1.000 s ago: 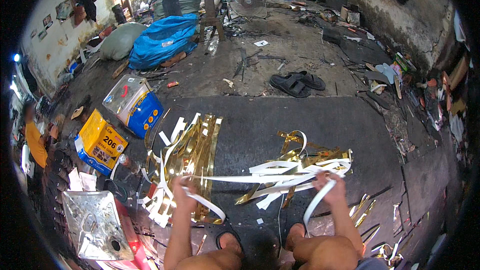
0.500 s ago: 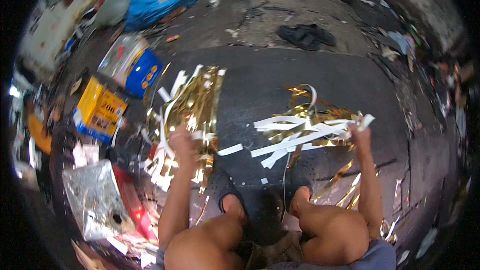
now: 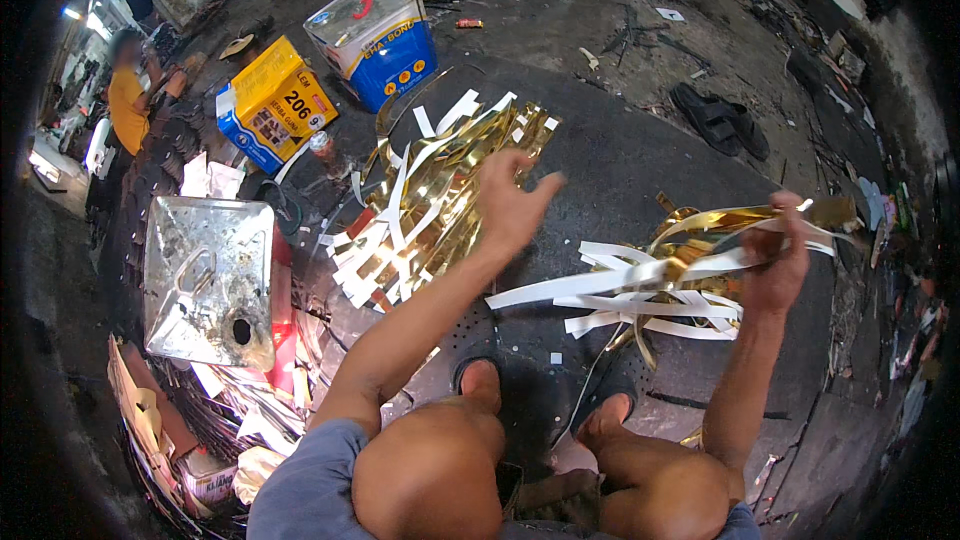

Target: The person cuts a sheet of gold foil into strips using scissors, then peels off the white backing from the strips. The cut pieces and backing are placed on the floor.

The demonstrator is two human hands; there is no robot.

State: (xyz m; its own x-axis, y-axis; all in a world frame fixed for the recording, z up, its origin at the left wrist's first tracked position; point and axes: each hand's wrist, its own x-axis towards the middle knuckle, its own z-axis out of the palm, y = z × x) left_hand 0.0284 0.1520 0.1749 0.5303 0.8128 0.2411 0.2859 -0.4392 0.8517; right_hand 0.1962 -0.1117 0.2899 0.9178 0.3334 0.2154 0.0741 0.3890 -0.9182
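My left hand (image 3: 512,202) is over the right side of a pile of gold and white strips (image 3: 410,225), its thumb and fingers apart and nothing in them. My right hand (image 3: 778,255) has its fingers closed on several shiny gold and white strips (image 3: 700,262), whose loose ends fan out toward the left. Part of that bunch rests low over the dark mat (image 3: 640,155). My fingers hide just where the strips are gripped.
To the left stand a blue-and-white metal can (image 3: 385,55), a yellow-and-blue carton (image 3: 275,105) and a dented square tin (image 3: 205,285). Black sandals (image 3: 720,120) lie farther off at right. A person in yellow (image 3: 128,105) is at the far left.
My view has swung left, so things sit farther right in it. My left hand has shifted right across the gold pile. My right hand now lifts some strips higher.
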